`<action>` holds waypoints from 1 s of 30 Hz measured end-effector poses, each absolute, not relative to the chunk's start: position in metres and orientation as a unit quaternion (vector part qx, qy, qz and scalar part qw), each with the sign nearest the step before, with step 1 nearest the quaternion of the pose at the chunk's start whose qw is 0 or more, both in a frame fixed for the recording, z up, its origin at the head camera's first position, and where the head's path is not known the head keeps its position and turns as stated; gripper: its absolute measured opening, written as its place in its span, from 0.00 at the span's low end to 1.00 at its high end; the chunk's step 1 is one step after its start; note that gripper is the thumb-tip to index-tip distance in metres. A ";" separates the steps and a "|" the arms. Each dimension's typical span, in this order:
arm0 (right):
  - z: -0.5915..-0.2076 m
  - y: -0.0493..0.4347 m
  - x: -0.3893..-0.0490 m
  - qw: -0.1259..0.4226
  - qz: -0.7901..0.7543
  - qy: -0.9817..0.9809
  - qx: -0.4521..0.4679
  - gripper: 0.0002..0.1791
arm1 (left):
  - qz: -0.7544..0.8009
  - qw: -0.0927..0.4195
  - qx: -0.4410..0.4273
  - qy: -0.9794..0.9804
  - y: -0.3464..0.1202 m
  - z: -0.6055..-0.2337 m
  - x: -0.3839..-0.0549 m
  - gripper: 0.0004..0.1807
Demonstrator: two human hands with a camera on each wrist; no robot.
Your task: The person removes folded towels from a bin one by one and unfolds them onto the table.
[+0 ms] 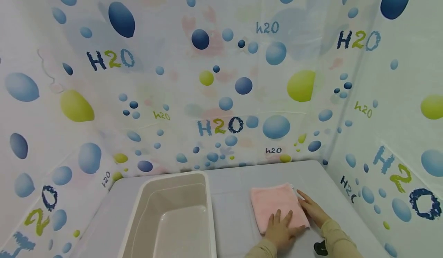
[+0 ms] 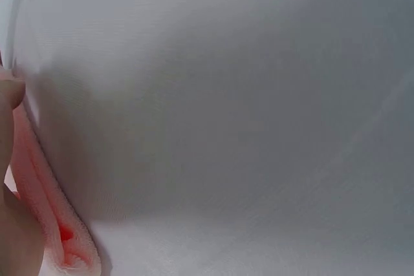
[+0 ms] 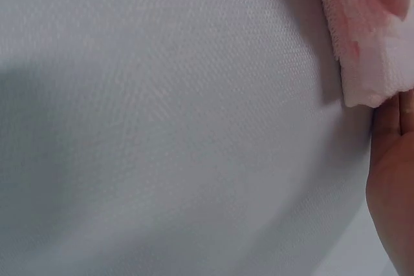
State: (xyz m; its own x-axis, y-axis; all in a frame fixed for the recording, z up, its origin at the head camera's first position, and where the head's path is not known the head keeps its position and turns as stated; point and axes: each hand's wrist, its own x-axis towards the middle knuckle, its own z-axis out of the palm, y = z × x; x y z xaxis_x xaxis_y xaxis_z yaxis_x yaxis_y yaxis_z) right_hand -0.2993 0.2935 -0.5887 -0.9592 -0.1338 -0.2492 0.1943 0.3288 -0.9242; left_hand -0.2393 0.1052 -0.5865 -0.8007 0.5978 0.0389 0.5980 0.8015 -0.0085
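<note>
A folded pink towel point(image 1: 271, 200) lies flat on the table. My left hand point(image 1: 281, 230) rests on its near part, fingers spread. At the towel's right edge is my right hand point(image 1: 315, 208), its fingers extended and touching the side near the far corner. The right wrist view has the fingers of the right hand point(image 3: 396, 185) reaching in at the lower edge of the towel point(image 3: 362, 69); their tips are hidden. Folded layers of the towel point(image 2: 42, 192) show beside the left hand point(image 2: 18, 231) in the left wrist view.
A deep beige plastic basin point(image 1: 209, 215) stands left of the towel on the white-covered table point(image 1: 235, 196). Beside the right sleeve lies a small black object point(image 1: 320, 248), partly hidden. Curtains point(image 1: 221, 96) with bubble and H2O prints enclose the table at the back and sides.
</note>
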 end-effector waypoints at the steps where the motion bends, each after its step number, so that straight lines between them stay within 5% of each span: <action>1: -0.589 0.294 -0.299 0.142 -0.583 0.800 0.019 0.35 | 0.005 0.015 -0.317 -0.948 0.106 -0.586 -0.239 0.24; 21: -0.589 0.293 -0.296 0.130 -0.607 0.783 0.027 0.35 | -0.006 0.020 -0.271 -0.962 0.121 -0.575 -0.243 0.24; 30: -0.590 0.286 -0.292 0.121 -0.626 0.769 0.046 0.37 | -0.414 0.006 -0.140 -0.899 0.107 -0.563 -0.266 0.31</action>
